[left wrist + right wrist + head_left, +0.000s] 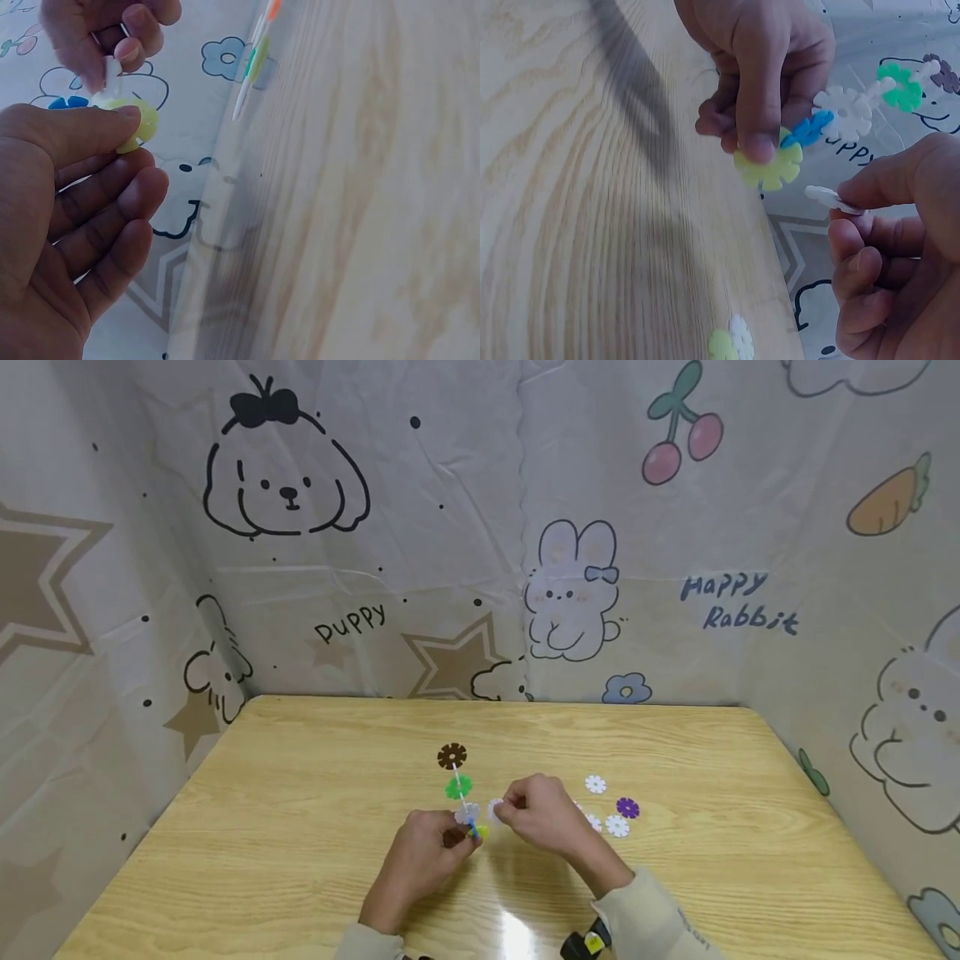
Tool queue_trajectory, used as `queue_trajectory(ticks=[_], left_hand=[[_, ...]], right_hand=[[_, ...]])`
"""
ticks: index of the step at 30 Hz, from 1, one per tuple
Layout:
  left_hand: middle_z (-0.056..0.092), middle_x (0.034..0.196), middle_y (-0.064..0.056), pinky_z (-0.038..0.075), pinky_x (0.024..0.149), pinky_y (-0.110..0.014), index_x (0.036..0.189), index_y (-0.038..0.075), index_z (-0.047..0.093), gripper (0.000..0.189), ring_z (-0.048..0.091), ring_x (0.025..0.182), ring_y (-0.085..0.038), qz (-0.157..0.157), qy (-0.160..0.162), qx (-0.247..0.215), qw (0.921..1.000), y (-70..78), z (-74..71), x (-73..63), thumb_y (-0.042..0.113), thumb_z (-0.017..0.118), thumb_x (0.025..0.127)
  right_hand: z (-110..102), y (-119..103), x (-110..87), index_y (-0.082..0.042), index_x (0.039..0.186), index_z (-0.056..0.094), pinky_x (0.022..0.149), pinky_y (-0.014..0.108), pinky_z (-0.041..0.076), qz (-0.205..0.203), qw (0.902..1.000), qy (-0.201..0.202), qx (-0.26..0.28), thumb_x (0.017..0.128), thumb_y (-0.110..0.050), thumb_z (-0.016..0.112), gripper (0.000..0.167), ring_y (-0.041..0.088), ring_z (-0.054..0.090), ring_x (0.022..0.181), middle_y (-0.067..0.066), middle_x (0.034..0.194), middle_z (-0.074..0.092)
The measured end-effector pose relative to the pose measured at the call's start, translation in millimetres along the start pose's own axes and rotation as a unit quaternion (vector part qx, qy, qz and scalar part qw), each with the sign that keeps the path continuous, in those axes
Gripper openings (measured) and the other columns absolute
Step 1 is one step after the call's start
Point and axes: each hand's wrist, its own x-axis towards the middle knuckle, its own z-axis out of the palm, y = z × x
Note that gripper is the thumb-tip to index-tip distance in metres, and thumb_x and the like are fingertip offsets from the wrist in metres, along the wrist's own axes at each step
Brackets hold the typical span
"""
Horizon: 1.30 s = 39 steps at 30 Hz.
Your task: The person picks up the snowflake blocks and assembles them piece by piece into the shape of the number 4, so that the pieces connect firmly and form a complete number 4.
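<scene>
L hand (427, 853): thumb & fingers clamped on yellow disc (772, 172), one end of multicol. chain (843, 114), held over table (300, 860). R hand (546, 814): fingertips pinching sep. white disc (823, 196), just beside chain, apart. Purple disc (627, 808) on table, R side.

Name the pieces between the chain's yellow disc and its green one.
The right wrist view shows, going from the yellow disc to the green disc: a blue disc, a white disc, then another white piece seen nearly edge-on.

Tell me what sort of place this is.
Probably a small curtained-off tabletop workspace, likely indoors: cartoon-printed sheeting surrounds a wood-grain table on three sides, and small notched discs lie on it.
</scene>
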Motion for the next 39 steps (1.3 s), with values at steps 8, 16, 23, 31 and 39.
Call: queue_trajectory(ticks=[8,16,23,31,39], left_hand=[[0.072,0.075,0.001,0.053,0.06,-0.022,0.084,0.004,0.075,0.005,0.064,0.065,-0.003,0.011,0.023,0.019,0.9995,1.3,2.1,1.5,0.008,0.078,0.085],[0.071,0.072,0.002,0.052,0.058,-0.023,0.081,0.005,0.075,0.005,0.063,0.063,-0.004,0.013,0.042,0.029,0.9986,2.1,4.0,2.7,0.007,0.079,0.083],[0.071,0.073,0.001,0.052,0.057,-0.022,0.083,0.003,0.076,0.004,0.063,0.063,-0.004,0.024,0.045,0.018,0.9986,1.5,4.8,2.2,0.006,0.079,0.082],[0.071,0.07,0.001,0.052,0.056,-0.019,0.082,0.002,0.075,0.005,0.063,0.062,-0.002,0.056,0.071,-0.003,0.9959,-2.4,8.7,1.8,-0.002,0.077,0.079],[0.071,0.069,-0.003,0.052,0.055,-0.017,0.079,0.0,0.073,0.01,0.065,0.06,-0.005,0.075,0.094,-0.007,0.9927,-3.7,10.9,1.4,-0.008,0.078,0.076]], right_hand=[[3,-6,-1.1,-0.009,0.063,0.063,0.044,0.022,0.032,0.006,0.9995,-0.001,0.03,0.091,-0.01,0.062,0.028,0.005,0.038,0.046,-0.009,0.053,0.049],[6,-9,-0.9,-0.01,0.061,0.062,0.044,0.021,0.032,0.001,0.9996,-0.001,0.026,0.09,-0.009,0.063,0.029,0.004,0.038,0.046,-0.009,0.052,0.049],[8,-9,-0.9,-0.006,0.064,0.065,0.044,0.021,0.034,-0.011,0.9998,0.006,0.015,0.087,-0.006,0.063,0.023,0.003,0.04,0.046,-0.008,0.055,0.053],[11,-6,-2.2,-0.005,0.063,0.064,0.043,0.021,0.033,-0.02,0.9997,0.013,0.007,0.087,-0.006,0.062,0.024,0.003,0.039,0.045,-0.009,0.054,0.052],[15,-5,-1.9,-0.007,0.061,0.063,0.043,0.022,0.033,-0.035,0.9986,0.039,-0.002,0.086,-0.006,0.062,0.025,0.002,0.039,0.045,-0.012,0.052,0.049]])
